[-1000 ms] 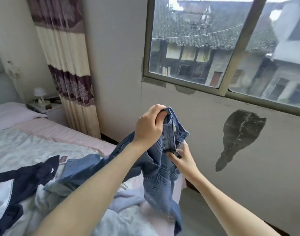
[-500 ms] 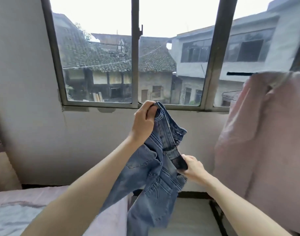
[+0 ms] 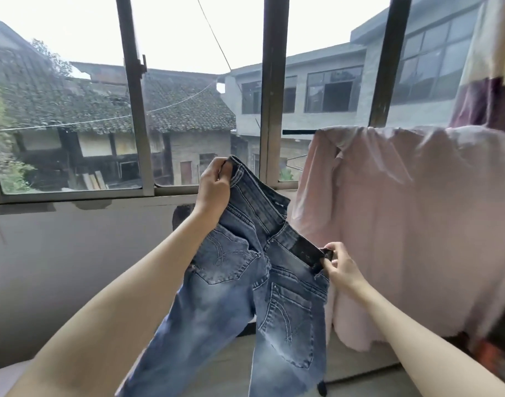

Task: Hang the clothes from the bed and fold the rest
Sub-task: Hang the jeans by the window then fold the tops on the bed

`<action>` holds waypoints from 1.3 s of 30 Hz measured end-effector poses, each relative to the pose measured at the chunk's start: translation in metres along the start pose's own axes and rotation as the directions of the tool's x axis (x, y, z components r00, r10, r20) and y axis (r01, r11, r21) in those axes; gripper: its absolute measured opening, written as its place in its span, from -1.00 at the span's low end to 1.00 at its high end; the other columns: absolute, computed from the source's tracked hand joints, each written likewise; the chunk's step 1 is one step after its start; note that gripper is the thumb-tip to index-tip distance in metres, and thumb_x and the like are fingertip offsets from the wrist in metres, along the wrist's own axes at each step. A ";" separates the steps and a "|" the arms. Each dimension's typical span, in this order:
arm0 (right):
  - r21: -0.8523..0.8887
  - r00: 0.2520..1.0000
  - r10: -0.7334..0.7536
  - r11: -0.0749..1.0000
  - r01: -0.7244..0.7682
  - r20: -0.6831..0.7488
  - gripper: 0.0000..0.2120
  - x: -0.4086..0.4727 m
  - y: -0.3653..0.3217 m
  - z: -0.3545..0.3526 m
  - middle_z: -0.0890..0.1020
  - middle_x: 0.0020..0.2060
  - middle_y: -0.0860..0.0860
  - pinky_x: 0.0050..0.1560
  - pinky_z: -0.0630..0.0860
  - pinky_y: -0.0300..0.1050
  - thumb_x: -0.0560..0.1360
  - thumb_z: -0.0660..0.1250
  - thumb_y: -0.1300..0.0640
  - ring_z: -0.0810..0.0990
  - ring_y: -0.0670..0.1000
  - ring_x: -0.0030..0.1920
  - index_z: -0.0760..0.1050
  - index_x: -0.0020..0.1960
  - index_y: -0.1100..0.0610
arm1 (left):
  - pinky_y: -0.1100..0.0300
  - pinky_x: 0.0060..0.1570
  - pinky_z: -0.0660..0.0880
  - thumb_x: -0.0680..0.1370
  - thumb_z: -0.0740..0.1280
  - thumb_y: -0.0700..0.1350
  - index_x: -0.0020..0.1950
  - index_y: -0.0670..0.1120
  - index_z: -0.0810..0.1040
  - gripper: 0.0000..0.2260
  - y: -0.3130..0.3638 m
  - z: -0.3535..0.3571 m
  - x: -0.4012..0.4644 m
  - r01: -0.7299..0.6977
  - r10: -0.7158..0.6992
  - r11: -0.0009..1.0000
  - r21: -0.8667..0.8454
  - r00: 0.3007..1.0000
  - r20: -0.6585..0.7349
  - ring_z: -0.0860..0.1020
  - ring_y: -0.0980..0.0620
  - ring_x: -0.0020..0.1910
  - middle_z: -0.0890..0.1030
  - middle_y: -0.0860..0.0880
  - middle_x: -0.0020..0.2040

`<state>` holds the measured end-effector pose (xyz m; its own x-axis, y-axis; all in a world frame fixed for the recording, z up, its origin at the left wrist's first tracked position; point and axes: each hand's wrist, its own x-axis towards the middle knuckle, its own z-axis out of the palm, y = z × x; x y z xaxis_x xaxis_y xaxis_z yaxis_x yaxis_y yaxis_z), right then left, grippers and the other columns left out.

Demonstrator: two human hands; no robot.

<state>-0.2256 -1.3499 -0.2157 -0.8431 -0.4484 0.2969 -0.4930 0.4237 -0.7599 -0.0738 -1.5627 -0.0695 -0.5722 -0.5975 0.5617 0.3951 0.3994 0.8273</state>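
Before the window [image 3: 136, 110], I hold the blue jeans [image 3: 254, 282] up by the waistband: my left hand [image 3: 214, 187] grips the higher end, my right hand [image 3: 341, 266] pinches the lower end, beside a pink garment [image 3: 403, 224] hanging on a rail.

Jeans [image 3: 245, 282] faded blue denim, matt, stitched; pink garment [image 3: 403, 224] right of right hand [image 3: 341, 267] soft matt cloth.

Home bedroom w/ window [image 3: 136, 193], pink laundry [image 3: 403, 224] hung indoors, curtain [image 3: 486, 81] at right.
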 end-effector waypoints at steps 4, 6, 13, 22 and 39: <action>-0.068 0.975 -0.127 0.991 0.116 -0.182 -0.70 -0.006 0.016 -0.061 0.46 -0.30 0.01 -0.06 0.41 0.02 0.57 0.20 0.22 0.49 0.11 -0.23 0.30 0.29 0.17 | 0.04 -0.12 0.37 0.63 0.14 -0.14 -0.15 0.05 0.45 -0.79 -0.008 0.036 0.001 0.055 -0.055 0.998 0.012 0.998 -0.016 0.41 -0.03 -0.15 0.48 -0.05 -0.20; -0.108 0.962 -0.192 0.979 0.174 -0.195 -0.79 -0.008 0.024 -0.091 0.48 -0.30 0.05 -0.10 0.41 -0.02 0.57 0.21 0.22 0.51 0.12 -0.22 0.33 0.19 0.19 | 0.02 -0.08 0.40 0.63 0.14 -0.11 -0.15 0.05 0.46 -0.80 -0.012 0.054 0.001 0.097 -0.097 0.995 -0.006 0.995 -0.038 0.44 -0.04 -0.13 0.50 -0.03 -0.20; -0.093 0.997 -0.001 0.996 0.008 0.076 -0.91 -0.025 0.069 -0.144 0.54 -0.29 0.04 -0.17 0.41 -0.11 0.56 0.26 0.11 0.47 -0.01 -0.28 0.37 -0.06 0.10 | -0.13 0.07 0.47 0.64 0.13 -0.07 -0.15 0.02 0.48 -0.79 -0.010 0.133 -0.007 0.225 -0.227 0.961 -0.161 0.974 0.005 0.47 -0.05 -0.12 0.53 -0.02 -0.20; -0.074 0.966 0.016 0.997 0.003 0.257 -0.84 -0.046 0.116 -0.135 0.58 -0.05 -0.02 -0.04 0.36 -0.27 0.45 0.41 0.10 0.49 -0.03 0.00 0.54 0.02 0.06 | 0.09 -0.16 0.51 0.64 0.14 -0.05 -0.13 0.01 0.48 -0.80 -0.006 0.196 -0.013 0.306 -0.298 0.902 -0.306 0.952 0.073 0.49 0.02 -0.27 0.54 0.00 -0.25; 0.519 0.910 0.415 0.777 -0.357 0.003 -0.91 -0.016 0.105 -0.164 0.55 -0.30 0.08 -0.32 0.37 -0.14 0.49 0.32 0.27 0.50 0.02 -0.32 0.43 -0.16 0.18 | -0.01 0.03 0.46 0.65 0.09 -0.02 -0.11 -0.06 0.49 -0.75 -0.059 0.129 -0.031 0.431 -0.424 0.902 0.002 0.886 0.188 0.49 -0.06 -0.10 0.55 -0.14 -0.07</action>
<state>-0.2988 -1.1688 -0.2050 -0.9710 -0.2343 -0.0474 0.0292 0.0804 -0.9963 -0.1718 -1.4778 -0.1349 -0.8094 -0.5681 0.1486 0.1083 0.1042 0.9886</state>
